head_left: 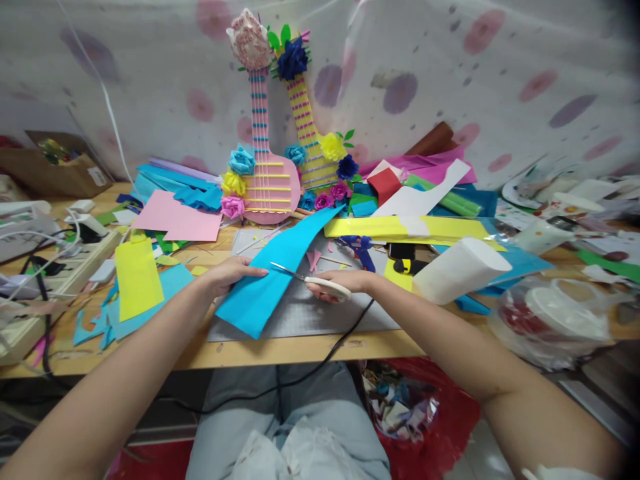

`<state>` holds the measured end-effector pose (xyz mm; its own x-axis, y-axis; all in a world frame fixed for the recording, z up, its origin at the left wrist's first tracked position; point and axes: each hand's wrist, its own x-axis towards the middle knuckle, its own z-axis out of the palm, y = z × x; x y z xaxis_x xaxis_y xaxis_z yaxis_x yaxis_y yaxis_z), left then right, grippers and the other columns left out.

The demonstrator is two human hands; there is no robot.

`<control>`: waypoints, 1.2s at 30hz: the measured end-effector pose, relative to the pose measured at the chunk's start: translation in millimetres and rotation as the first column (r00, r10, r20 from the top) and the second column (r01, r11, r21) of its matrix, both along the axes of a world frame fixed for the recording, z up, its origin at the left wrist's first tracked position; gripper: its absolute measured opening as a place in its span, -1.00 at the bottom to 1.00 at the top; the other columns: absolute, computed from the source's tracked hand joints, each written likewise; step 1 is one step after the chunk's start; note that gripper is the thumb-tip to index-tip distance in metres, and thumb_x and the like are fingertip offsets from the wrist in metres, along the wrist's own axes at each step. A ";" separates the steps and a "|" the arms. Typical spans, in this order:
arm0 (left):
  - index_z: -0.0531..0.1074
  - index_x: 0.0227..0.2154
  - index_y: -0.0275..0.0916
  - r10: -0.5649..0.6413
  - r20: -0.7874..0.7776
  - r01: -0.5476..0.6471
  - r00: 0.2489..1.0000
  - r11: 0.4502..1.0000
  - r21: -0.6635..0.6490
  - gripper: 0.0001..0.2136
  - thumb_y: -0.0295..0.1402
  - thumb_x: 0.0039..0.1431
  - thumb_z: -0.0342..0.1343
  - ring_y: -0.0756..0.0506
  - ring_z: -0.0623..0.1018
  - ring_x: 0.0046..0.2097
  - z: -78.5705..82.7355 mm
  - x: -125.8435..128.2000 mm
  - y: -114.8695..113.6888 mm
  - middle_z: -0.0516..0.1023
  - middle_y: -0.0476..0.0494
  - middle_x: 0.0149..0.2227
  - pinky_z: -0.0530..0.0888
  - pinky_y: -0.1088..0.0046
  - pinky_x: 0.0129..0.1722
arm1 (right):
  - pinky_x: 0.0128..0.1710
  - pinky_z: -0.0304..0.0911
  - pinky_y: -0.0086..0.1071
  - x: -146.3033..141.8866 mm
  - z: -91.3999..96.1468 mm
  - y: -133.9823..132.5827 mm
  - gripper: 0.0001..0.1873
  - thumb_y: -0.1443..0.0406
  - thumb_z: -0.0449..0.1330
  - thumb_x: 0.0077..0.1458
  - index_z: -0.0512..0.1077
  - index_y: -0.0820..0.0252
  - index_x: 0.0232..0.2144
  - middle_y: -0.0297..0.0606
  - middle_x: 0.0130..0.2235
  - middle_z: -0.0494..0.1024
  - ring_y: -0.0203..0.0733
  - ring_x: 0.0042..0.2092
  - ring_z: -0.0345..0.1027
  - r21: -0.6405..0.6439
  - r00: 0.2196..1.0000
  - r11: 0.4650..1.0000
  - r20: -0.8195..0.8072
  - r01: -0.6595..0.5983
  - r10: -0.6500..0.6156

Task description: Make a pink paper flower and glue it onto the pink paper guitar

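A long strip of bright blue paper (270,290) slants across the grey cutting mat (350,316) in front of me. My left hand (231,275) pinches its left edge between thumb and fingers. White-handled scissors (327,287) are gripped in my right hand (345,283), their blades parted and lying over the strip's right edge. Just beyond the scissors are pink paper scraps (314,260) and a blue glue gun (361,252). Two paper-decorated guitar shapes, one pink (273,180) and one yellow (313,153), lean upright at the back.
A white roll (463,270) and yellow strips (400,229) lie to the right, near a plastic-wrapped tub (555,320). On the left are power strips (65,287), cables and yellow paper (139,279). A black cord (330,353) hangs over the table edge. A red scrap bag (430,413) stands below.
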<state>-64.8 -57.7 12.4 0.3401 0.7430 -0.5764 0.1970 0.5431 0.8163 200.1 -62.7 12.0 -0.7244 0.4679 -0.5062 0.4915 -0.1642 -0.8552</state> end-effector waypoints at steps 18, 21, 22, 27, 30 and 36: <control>0.53 -0.44 -0.31 0.008 -0.002 -0.008 1.000 1.000 0.003 -0.63 -0.25 -0.41 0.40 -0.11 0.55 -0.43 0.5 4.9 -3.6 0.61 -0.15 -0.43 0.45 0.40 -0.38 | -0.67 0.08 -0.53 -11.4 4.2 5.6 -0.47 -0.14 0.14 -0.13 0.21 0.23 -0.53 -0.47 -0.62 0.23 -0.45 -0.62 0.13 0.061 0.998 0.996 0.026 -0.059 0.058; 0.53 -0.45 -0.29 -0.005 0.000 0.005 1.000 1.000 0.008 -0.65 -0.26 -0.39 0.39 -0.09 0.55 -0.45 1.8 4.9 -3.7 0.61 -0.14 -0.44 0.45 0.42 -0.39 | -0.66 0.08 -0.52 -13.3 2.9 5.6 -0.49 -0.10 0.17 -0.13 0.21 0.23 -0.52 -0.47 -0.62 0.24 -0.45 -0.62 0.12 0.054 0.999 0.998 0.037 -0.035 0.033; 0.53 -0.46 -0.29 -0.006 0.001 0.006 1.000 1.000 0.008 -0.66 -0.26 -0.39 0.39 -0.09 0.55 -0.45 1.9 4.7 -3.5 0.61 -0.13 -0.44 0.45 0.42 -0.39 | -0.66 0.08 -0.52 -13.5 2.2 5.2 -0.50 -0.09 0.17 -0.13 0.21 0.23 -0.51 -0.47 -0.63 0.24 -0.45 -0.63 0.13 0.063 0.999 0.998 0.040 -0.027 0.024; 0.52 -0.45 -0.29 -0.015 -0.002 0.015 1.000 1.000 -0.011 -0.66 -0.25 -0.37 0.38 -0.08 0.54 -0.45 0.3 4.3 -3.3 0.61 -0.12 -0.44 0.46 0.41 -0.36 | -0.65 0.08 -0.49 -12.7 -1.6 2.5 -0.49 -0.10 0.19 -0.17 0.21 0.23 -0.52 -0.45 -0.61 0.24 -0.43 -0.62 0.13 0.108 0.999 0.994 0.049 0.011 -0.016; 0.53 -0.42 -0.29 -0.023 -0.003 0.023 1.000 0.999 -0.024 -0.62 -0.24 -0.39 0.39 -0.10 0.55 -0.42 -0.2 5.3 -3.6 0.61 -0.14 -0.41 0.46 0.39 -0.33 | -0.64 0.07 -0.49 -11.8 -1.9 1.4 -0.48 -0.11 0.19 -0.20 0.20 0.22 -0.53 -0.45 -0.61 0.24 -0.44 -0.62 0.11 0.105 0.998 0.994 0.050 0.029 -0.035; 0.53 -0.42 -0.30 0.004 -0.010 -0.005 1.000 1.000 -0.028 -0.58 -0.24 -0.46 0.41 -0.12 0.55 -0.42 1.7 8.1 -3.4 0.61 -0.15 -0.42 0.46 0.37 -0.33 | -0.63 0.06 -0.50 -9.7 0.7 0.5 -0.49 -0.11 0.13 -0.11 0.20 0.23 -0.58 -0.44 -0.64 0.23 -0.44 -0.62 0.10 0.147 0.997 0.989 0.082 0.000 -0.012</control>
<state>-56.7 -61.1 14.1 0.3310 0.7283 -0.6000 0.2024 0.5662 0.7990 190.4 -62.2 12.8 -0.6800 0.5454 -0.4900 0.5609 -0.0434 -0.8268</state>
